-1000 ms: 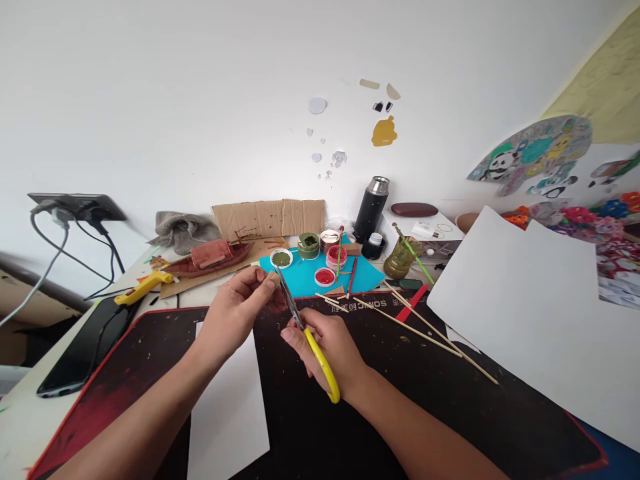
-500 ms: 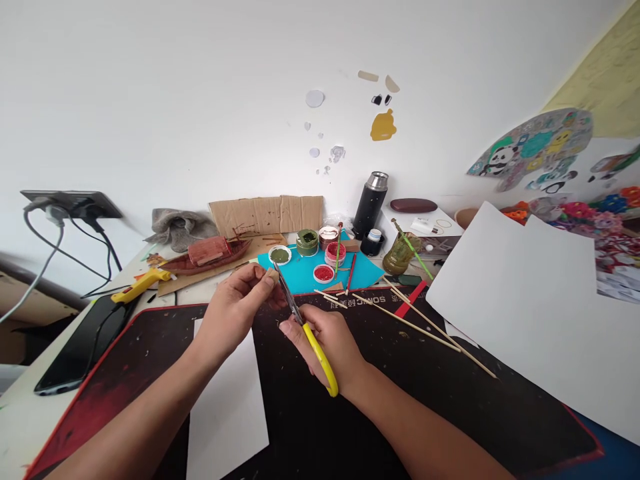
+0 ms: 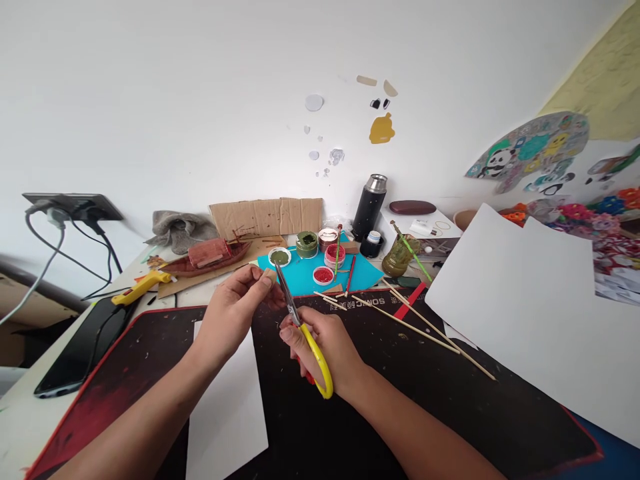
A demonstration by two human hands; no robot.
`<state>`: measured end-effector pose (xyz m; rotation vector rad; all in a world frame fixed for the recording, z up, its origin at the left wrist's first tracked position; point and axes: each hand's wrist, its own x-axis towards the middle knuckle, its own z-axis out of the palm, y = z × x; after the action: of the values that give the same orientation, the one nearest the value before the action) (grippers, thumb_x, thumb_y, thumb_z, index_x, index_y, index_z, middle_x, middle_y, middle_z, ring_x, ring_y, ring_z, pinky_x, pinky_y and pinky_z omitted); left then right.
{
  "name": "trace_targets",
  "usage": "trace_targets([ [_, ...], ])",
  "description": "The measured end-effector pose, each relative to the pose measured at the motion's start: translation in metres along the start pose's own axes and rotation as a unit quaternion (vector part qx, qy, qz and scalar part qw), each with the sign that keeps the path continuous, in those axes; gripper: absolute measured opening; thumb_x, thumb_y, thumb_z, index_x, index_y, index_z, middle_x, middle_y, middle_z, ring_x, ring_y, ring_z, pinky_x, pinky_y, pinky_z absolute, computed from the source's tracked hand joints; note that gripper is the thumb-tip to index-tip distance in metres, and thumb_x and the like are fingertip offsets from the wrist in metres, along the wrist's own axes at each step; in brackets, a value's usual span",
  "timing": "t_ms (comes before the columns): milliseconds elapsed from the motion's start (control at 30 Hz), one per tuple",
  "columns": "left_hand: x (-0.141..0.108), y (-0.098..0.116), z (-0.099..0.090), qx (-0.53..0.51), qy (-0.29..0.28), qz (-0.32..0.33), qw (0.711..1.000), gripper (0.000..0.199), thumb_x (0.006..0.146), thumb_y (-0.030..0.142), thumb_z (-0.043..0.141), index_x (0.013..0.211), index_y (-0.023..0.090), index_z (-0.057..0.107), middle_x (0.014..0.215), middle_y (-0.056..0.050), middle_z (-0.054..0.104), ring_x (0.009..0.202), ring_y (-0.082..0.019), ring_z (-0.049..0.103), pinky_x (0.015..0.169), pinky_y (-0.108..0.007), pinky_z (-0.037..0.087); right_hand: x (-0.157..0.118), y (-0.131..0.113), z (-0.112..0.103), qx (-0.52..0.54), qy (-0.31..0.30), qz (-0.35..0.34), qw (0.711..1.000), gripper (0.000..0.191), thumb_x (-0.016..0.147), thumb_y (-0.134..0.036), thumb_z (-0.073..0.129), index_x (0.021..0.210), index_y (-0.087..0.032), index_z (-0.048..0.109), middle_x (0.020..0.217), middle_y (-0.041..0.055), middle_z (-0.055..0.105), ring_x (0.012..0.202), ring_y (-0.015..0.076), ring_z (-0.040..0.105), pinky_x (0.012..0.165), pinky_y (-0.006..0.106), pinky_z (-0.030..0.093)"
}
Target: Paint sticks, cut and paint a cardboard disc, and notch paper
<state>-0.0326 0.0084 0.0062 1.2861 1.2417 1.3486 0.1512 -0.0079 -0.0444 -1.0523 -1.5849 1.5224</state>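
My right hand point(image 3: 323, 343) grips a pair of scissors point(image 3: 316, 353) with yellow and red handles, the metal blades pointing up and to the left. Pinched between the thumb and fingers of my left hand point(image 3: 237, 300) is a small tan piece of cardboard point(image 3: 270, 274), mostly covered by the fingertips. The blade tips lie right beside this piece; whether they touch it I cannot tell. Under my left forearm a white sheet of paper point(image 3: 227, 407) rests on the black desk mat point(image 3: 390, 413).
Behind my hands, paint jars point(image 3: 307, 245) and a red paint lid point(image 3: 323, 275) stand on blue paper point(image 3: 300, 285). A red model boat point(image 3: 207, 253) and yellow glue gun point(image 3: 143, 287) lie left. Thin sticks point(image 3: 410, 323), a black thermos point(image 3: 369, 207) and white sheets point(image 3: 520, 300) are right.
The scissors have shifted slightly, and their blades look a little more apart, with the red handle now showing below my right hand. My left hand has hardly moved.
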Motion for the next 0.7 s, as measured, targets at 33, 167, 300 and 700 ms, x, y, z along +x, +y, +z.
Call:
trace_targets([
  [33,0.0000,-0.0006,-0.0004,-0.004,0.000,-0.001,1.000,0.033,0.094,0.048,0.078,0.075,0.025,0.065,0.073,-0.001,0.072,0.070,-0.020,0.069,0.071,-0.033,0.058,0.0004,0.0011,0.0004,0.014,-0.003,0.002,1.000,0.050,0.092,-0.070,0.082,0.100,-0.022,0.072,0.067,-0.0026,0.065,0.044,0.0137,0.060,0.042,0.022,0.045],
  [167,-0.0002,-0.0030,-0.0028,-0.002,-0.003,0.003,1.000,0.032,0.096,0.048,0.076,0.077,0.026,0.064,0.075,-0.001,0.071,0.071,-0.021,0.069,0.073,-0.033,0.058,0.0021,0.0074,0.0015,0.058,-0.008,-0.012,0.998,0.057,0.085,-0.073,0.088,0.103,-0.021,0.074,0.078,0.0005,0.071,0.063,0.0197,0.075,0.058,0.028,0.062],
  [300,0.0000,-0.0029,-0.0034,0.012,0.004,0.004,1.000,0.032,0.094,0.050,0.076,0.077,0.025,0.063,0.075,-0.001,0.071,0.072,-0.021,0.068,0.072,-0.034,0.058,0.0024,0.0107,0.0000,0.049,-0.021,-0.009,0.999,0.067,0.080,-0.079,0.088,0.110,-0.021,0.074,0.080,0.0015,0.072,0.067,0.0230,0.079,0.064,0.032,0.064],
  [700,-0.0012,-0.0027,-0.0038,-0.022,0.004,0.004,1.000,0.033,0.094,0.048,0.079,0.079,0.026,0.061,0.075,0.000,0.072,0.072,-0.021,0.068,0.072,-0.034,0.057,0.0013,0.0079,-0.0019,0.050,-0.051,-0.011,0.997,0.072,0.077,-0.080,0.089,0.117,-0.022,0.072,0.077,0.0009,0.074,0.072,0.0262,0.080,0.064,0.032,0.062],
])
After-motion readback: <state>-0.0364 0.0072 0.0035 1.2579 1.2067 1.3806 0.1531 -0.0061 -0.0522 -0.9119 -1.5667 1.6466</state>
